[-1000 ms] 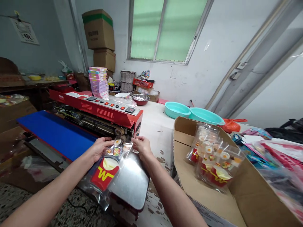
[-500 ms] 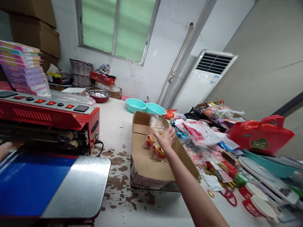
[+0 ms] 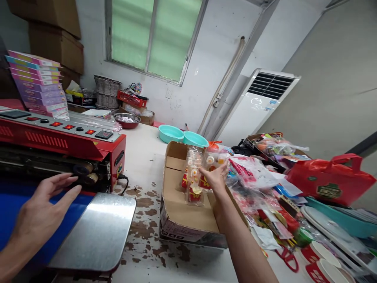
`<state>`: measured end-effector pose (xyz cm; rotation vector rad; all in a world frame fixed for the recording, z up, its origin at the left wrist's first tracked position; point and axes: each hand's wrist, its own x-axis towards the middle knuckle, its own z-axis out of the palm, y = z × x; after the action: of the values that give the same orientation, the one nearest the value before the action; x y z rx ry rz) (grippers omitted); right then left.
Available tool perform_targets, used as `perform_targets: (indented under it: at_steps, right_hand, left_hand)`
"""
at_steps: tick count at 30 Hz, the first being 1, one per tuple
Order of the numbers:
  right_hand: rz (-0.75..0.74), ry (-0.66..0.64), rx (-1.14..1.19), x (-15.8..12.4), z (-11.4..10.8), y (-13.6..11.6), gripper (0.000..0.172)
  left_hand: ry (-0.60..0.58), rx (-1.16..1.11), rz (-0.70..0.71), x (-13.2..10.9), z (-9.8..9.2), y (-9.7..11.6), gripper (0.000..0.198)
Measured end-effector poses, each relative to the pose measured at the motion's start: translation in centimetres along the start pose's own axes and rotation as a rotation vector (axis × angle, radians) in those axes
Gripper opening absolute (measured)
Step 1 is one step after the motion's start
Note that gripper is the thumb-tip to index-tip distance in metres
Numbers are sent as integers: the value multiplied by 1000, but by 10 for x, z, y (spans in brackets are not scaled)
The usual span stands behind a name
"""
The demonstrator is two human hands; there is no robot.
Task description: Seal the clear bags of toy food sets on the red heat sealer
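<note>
A red sealing machine (image 3: 118, 153) stands at the left, with a blue belt (image 3: 73, 208) and a metal plate (image 3: 97, 232) at its front. Over the belt, near the rollers, my left hand (image 3: 47, 204) has its thumb and fingers apart, with nothing between them. My right hand (image 3: 216, 177) is inside the open cardboard box (image 3: 179, 214), its fingers on a clear packet (image 3: 211, 161) with small round pieces and a red part. Beside it in the box lie more clear packets with red parts (image 3: 194, 193).
Two turquoise basins (image 3: 171, 133) stand behind the box. To the right are piled plastic bags, a red bag (image 3: 332, 179), red scissors (image 3: 287, 259) and red-and-white cups (image 3: 316, 251). Stacked colourful boxes (image 3: 44, 90) stand behind the machine.
My left hand has come from the left edge into view over the belt. My right hand has moved slightly right and now has a packet at its fingers. The view has shifted a little.
</note>
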<state>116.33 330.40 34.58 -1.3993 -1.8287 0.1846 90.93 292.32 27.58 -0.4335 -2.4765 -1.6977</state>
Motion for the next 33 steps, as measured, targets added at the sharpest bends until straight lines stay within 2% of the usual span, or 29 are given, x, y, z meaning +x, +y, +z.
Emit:
perform_targets:
  at_steps: [2,5,7,9,10,13,15,16,17,19,20,21,23,26,28,33]
  right_hand:
    - [-143,-11,80,-17,-23,-42,126]
    - [-314,-125,198,-62,-44,-104,122]
    - [-398,-211,297,-97,-47,-136,123]
    - [-454,-314,412,-128,-41,-157,124]
    - [-471,-366,473,-139,-37,-163,124]
    - [-444,-461,669,-150,-27,-172,123]
    - [-393,-529,777,-140,-25,-175,121]
    - [-373,-610,817,-133,-24,-176,115]
    - [-361,-734,844,-125,-23,-177,103]
    - [-342,-1024,863,-113,-18,-178,66]
    - [-320,-1143,865,-110,-14,-178,48]
    - [-289,-1228,868,-109,-9,-178,39]
    - [-198,-1294,897,-112,2,-175,36]
    - [-94,-1342,936,-123,15,-170,45]
    - [-82,-1376,941,-127,18,-167,49]
    - [-77,-1430,864,-128,23,-163,38]
  left_hand:
    - [-129,-90,63,-13,13,18,47]
    - [-463,-312,51,-37,37,56,72]
    - [-661,-469,30,-49,52,79,92]
    - [-790,-709,-3,-53,61,92,96]
    - [-813,-821,-39,-52,61,95,94]
    - [-770,-944,-182,-45,47,88,81]
    - [-769,-893,-254,-41,28,77,68]
    - [-793,-874,-277,-41,17,72,62]
    - [-827,-862,-297,-41,8,67,57]
    - [-885,-844,-338,-43,-8,57,53]
    - [-907,-833,-362,-45,-13,53,52]
    - [-927,-828,-390,-47,-17,49,52]
    - [-950,-831,-448,-51,-22,40,54]
    - [-949,-830,-517,-55,-25,29,58]
    - [-960,-817,-548,-57,-26,23,60]
    - [-1001,-810,-568,-62,-29,15,59]
